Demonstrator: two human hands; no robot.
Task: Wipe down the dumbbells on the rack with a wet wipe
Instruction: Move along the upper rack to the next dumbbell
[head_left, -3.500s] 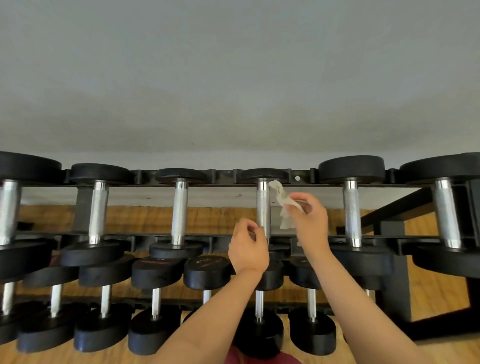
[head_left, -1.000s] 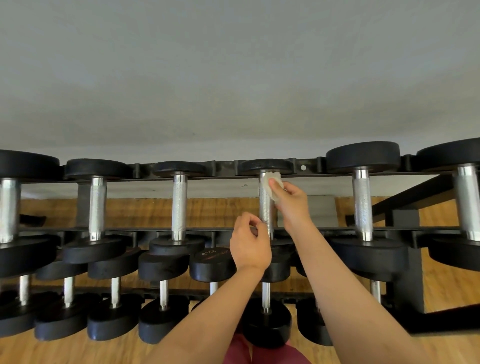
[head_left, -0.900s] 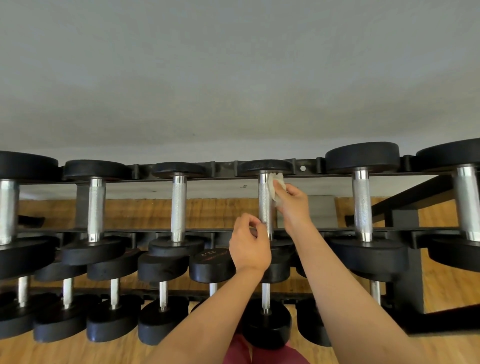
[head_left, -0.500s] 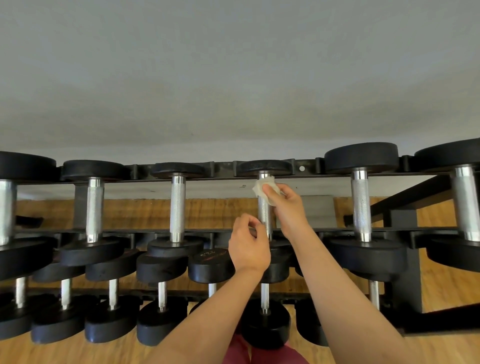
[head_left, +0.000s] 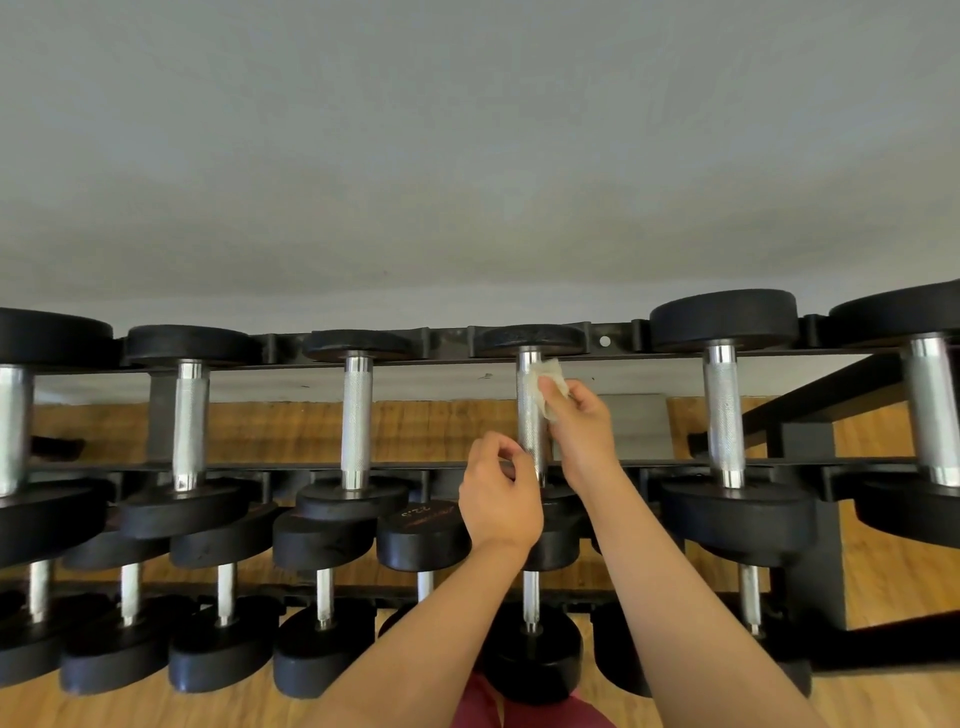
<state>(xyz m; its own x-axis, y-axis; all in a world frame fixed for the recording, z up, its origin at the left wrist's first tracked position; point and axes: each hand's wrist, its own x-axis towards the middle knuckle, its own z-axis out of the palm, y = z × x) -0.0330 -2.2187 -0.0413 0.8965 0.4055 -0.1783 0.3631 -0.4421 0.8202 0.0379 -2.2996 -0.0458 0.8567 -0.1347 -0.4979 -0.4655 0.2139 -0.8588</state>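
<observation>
My right hand (head_left: 584, 423) pinches the wipe (head_left: 549, 382) against the top-row dumbbell (head_left: 531, 410) handle on the rack (head_left: 613, 340), while my left hand's (head_left: 501, 501) fingers curl closed around its lower handle.

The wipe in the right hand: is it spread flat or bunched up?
Bunched up. The wipe is a crumpled wad pinched by the right hand against the dumbbell handle.

Both my bare arms reach forward. My right hand (head_left: 579, 421) is up higher, its fingers (head_left: 551, 387) pinched shut. My left hand (head_left: 501, 501) is lower, curled into a loose fist.
</observation>
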